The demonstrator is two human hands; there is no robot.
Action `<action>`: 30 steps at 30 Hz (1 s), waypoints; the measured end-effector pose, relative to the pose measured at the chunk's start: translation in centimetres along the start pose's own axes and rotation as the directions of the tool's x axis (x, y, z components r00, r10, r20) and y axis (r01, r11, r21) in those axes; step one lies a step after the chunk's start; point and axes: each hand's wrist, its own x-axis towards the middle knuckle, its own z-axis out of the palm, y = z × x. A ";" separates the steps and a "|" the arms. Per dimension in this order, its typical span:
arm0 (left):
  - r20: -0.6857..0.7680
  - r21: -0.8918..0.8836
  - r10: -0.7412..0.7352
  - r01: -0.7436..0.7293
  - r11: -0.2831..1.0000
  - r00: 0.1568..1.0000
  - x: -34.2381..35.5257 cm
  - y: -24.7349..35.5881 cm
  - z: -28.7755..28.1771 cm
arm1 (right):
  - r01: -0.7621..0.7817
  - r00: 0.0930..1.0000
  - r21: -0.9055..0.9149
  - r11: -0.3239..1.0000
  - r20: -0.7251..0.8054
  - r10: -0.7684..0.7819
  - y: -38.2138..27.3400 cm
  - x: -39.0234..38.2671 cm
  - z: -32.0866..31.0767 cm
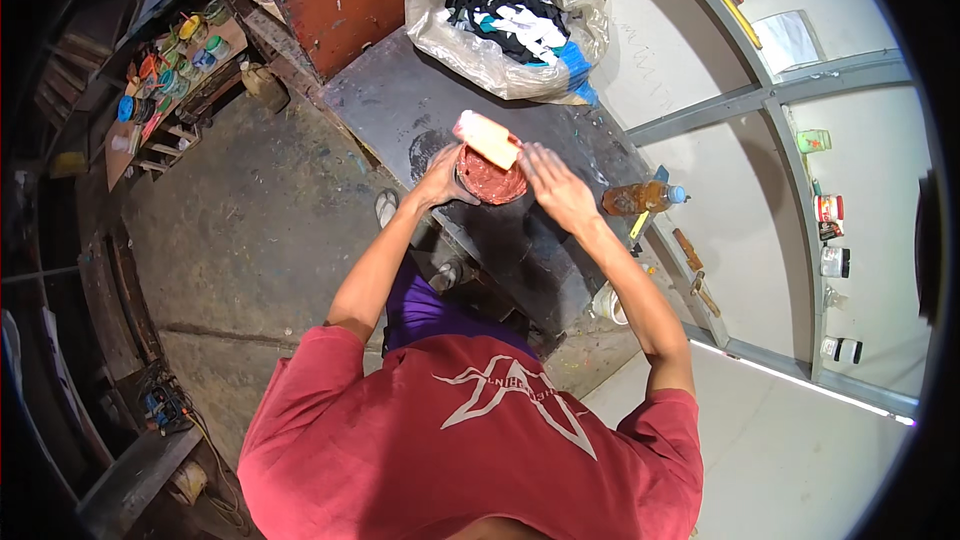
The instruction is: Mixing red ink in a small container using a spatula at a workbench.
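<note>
A round tub [490, 184] of thick reddish-brown paste stands on the dark tabletop in front of me. My left hand [442, 178] curls round its left side. Across the tub's far rim lies a pale orange, block-like piece [488, 142], pinkish at its left end; its exact kind cannot be made out. My right hand [560, 188] is at the tub's right side, fingers stretched out and fingertips close to the block's right end. Whether those fingertips touch it is unclear, and the thumb is hidden.
A woven sack [430, 15] of black and white cloth scraps sits at the table's [385, 90] far end. To the right stands a bottle of brown liquid [635, 198]. Small jars [834, 261] rest along the wall frame. Several paint pots [190, 65] crowd a bench at far left.
</note>
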 end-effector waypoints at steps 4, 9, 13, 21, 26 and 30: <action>-0.297 0.228 0.093 -0.024 0.973 0.950 -3.2 1.9 2.3 | 0.050 0.997 0.044 0.998 -0.058 -0.047 0.4 0.2 -0.5; -0.555 0.197 0.145 -0.041 0.980 0.819 -3.8 5.8 7.1 | 0.044 0.995 0.046 0.998 -0.090 -0.040 2.0 0.7 0.4; -0.652 0.226 0.169 -0.023 0.974 0.739 -2.8 4.1 7.3 | 0.089 0.991 0.032 0.996 -0.102 -0.085 2.7 1.5 0.2; -0.210 0.263 0.140 -0.082 0.961 0.968 -1.3 2.8 0.8 | 0.119 0.991 0.028 0.992 -0.070 -0.117 2.9 1.1 0.9; 0.040 0.203 0.204 -0.208 0.957 0.978 0.9 -0.2 -0.7 | 0.175 0.981 0.057 0.983 -0.097 -0.169 3.0 0.1 1.0; 0.159 -0.510 -0.020 0.099 0.854 0.987 1.3 -3.3 -1.4 | 0.242 0.961 0.051 0.969 -0.154 -0.232 2.2 0.6 0.4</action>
